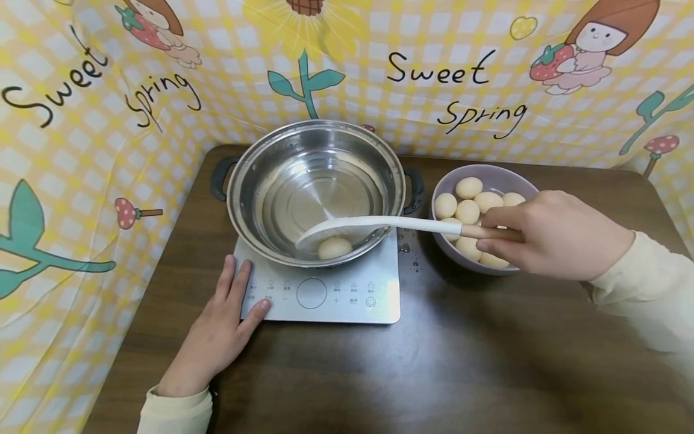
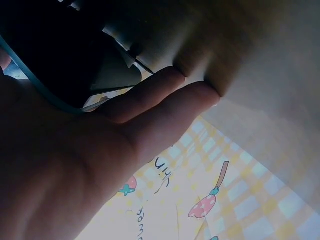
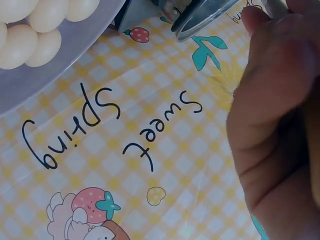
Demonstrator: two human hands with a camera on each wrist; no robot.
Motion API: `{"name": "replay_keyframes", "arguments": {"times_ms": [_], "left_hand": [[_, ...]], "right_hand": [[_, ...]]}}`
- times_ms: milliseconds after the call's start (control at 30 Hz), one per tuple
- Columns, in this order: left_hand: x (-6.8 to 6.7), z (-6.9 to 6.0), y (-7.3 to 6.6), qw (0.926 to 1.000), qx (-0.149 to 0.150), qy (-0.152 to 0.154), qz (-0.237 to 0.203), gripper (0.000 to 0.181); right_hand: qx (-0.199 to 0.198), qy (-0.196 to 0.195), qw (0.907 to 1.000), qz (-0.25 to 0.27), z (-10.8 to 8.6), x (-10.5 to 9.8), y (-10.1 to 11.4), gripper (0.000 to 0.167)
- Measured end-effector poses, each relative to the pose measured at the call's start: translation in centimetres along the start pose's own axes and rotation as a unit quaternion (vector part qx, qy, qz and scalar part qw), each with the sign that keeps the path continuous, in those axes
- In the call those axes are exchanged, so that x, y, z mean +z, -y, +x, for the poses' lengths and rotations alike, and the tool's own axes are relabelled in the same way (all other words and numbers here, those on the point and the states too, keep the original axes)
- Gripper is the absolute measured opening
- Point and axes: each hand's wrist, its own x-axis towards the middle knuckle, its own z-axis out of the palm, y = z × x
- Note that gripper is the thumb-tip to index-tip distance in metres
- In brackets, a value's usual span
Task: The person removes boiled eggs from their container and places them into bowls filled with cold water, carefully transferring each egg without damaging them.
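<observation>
In the head view my right hand [image 1: 558, 235] grips the wooden handle of a white ladle [image 1: 417, 223], held nearly level across the bowl of eggs. The ladle's head dips into the water of a steel pot [image 1: 234, 208], close by an egg [image 1: 334, 248]; whether it bears the egg I cannot tell. My left hand [image 1: 217, 331] rests at the left front of the induction cooker [image 1: 352, 310] under the pot, fingers spread, thumb on its panel. The left wrist view shows two extended fingers [image 2: 165, 110] beside the cooker's dark edge. The right wrist view shows curled fingers [image 3: 270, 95].
Beside the pot on the right stands a purple bowl [image 1: 441, 184] holding several pale eggs [image 1: 468, 187]. Water drops lie between bowl and cooker. A yellow checked cloth [image 1: 347, 90] backs the brown table [image 1: 434, 374] and runs along its left side. The pot has dark side handles.
</observation>
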Motion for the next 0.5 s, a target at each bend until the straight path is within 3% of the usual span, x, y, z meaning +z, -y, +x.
{"name": "replay_keyframes", "arguments": {"times_ms": [267, 400, 500], "left_hand": [[-0.1, 0.3, 0.1, 1.0000, 0.002, -0.004, 0.000, 0.080], [0.0, 0.3, 0.1, 1.0000, -0.001, -0.006, -0.001, 0.081], [0.2, 0.2, 0.1, 1.0000, -0.001, -0.003, -0.003, 0.080]], "right_hand": [[0.011, 0.043, 0.9990, 0.004, 1.2, -0.8, -0.5, 0.030], [0.027, 0.087, 0.9946, 0.048, 2.1, -0.9, -0.7, 0.039], [0.051, 0.131, 0.9856, 0.094, 2.7, -0.9, -0.7, 0.033]]}}
